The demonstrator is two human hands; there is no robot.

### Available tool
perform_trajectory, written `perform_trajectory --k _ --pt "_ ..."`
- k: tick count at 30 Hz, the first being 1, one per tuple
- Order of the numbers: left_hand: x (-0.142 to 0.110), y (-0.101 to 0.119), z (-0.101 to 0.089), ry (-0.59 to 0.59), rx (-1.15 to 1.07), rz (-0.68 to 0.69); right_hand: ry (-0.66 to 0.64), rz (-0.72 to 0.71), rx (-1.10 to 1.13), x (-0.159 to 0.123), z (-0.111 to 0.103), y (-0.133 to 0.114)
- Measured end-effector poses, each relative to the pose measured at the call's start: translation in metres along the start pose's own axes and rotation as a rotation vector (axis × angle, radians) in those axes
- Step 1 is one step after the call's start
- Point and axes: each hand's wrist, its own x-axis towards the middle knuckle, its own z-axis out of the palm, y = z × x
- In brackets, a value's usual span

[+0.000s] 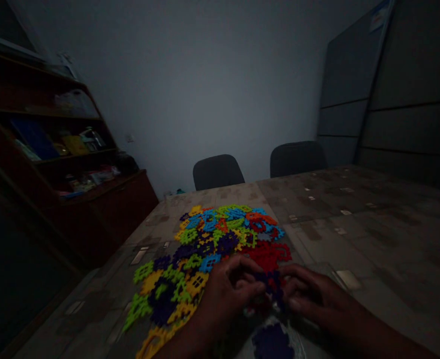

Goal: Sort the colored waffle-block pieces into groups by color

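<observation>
Between my two hands is a dark purple interlocking plastic piece (273,285) with notched edges. My left hand (232,286) pinches its left side between thumb and fingers. On the other side, the curled fingers of my right hand (306,294) grip its right edge. Below them, near the front of the table, lies a purple square piece (272,342) on something pale or clear that I cannot make out. Red pieces (263,255) lie just beyond my hands. A wide pile of similar pieces (190,264) in green, yellow, blue, purple and orange spreads to the left and away from me.
The pile rests on a table (339,224) with a patterned cover. Two dark chairs (218,172) stand at its far side, before a pale wall. A wooden shelf unit (104,199) with assorted items is at the left, and grey panels (343,94) are at the right. The room is dim.
</observation>
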Motion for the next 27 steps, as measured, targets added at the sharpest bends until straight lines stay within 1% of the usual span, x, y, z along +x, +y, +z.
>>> perform_trajectory --k 3,5,7,9,11,12,14,16,17,18,20,21,23,25,27 --pt "-0.002 -0.003 0.01 0.011 -0.029 -0.021 0.022 -0.002 0.023 0.002 -0.006 -0.001" --pt "-0.005 -0.005 0.013 0.026 -0.018 -0.001 -0.003 -0.012 0.02 0.001 -0.01 -0.002" --pt "-0.009 -0.005 0.015 0.033 0.046 0.044 -0.036 -0.014 0.001 -0.001 -0.015 -0.006" --pt "-0.016 -0.005 0.012 0.035 0.17 0.133 -0.033 -0.007 -0.043 -0.004 -0.022 -0.014" --pt "-0.027 -0.008 0.006 0.028 0.336 0.261 -0.022 -0.014 -0.144 -0.008 -0.035 -0.026" --pt "-0.032 -0.013 0.002 0.01 0.423 0.333 -0.028 -0.02 -0.214 -0.011 -0.043 -0.031" --pt "-0.042 -0.031 -0.005 -0.071 0.593 0.475 -0.061 -0.037 -0.368 -0.016 -0.059 -0.037" --pt "-0.049 -0.056 -0.008 -0.197 0.738 0.608 -0.109 -0.058 -0.485 -0.021 -0.073 -0.031" --pt "-0.051 -0.069 -0.008 -0.22 0.794 0.657 -0.134 -0.063 -0.523 -0.023 -0.078 -0.025" --pt "-0.051 -0.081 -0.007 -0.214 0.847 0.694 -0.159 -0.074 -0.552 -0.025 -0.082 -0.017" --pt "-0.051 -0.099 -0.003 -0.151 0.941 0.732 -0.196 -0.092 -0.607 -0.026 -0.084 -0.002" --pt "-0.05 -0.105 0.0 -0.124 0.979 0.741 -0.209 -0.093 -0.635 -0.026 -0.084 0.005" --pt "-0.05 -0.11 0.004 -0.109 1.021 0.752 -0.225 -0.089 -0.681 -0.023 -0.081 0.012" --pt "-0.052 -0.108 0.008 -0.119 1.008 0.739 -0.244 -0.096 -0.703 -0.018 -0.077 0.014" --pt "-0.056 -0.105 0.012 -0.113 0.966 0.683 -0.267 -0.126 -0.702 -0.013 -0.074 0.014"
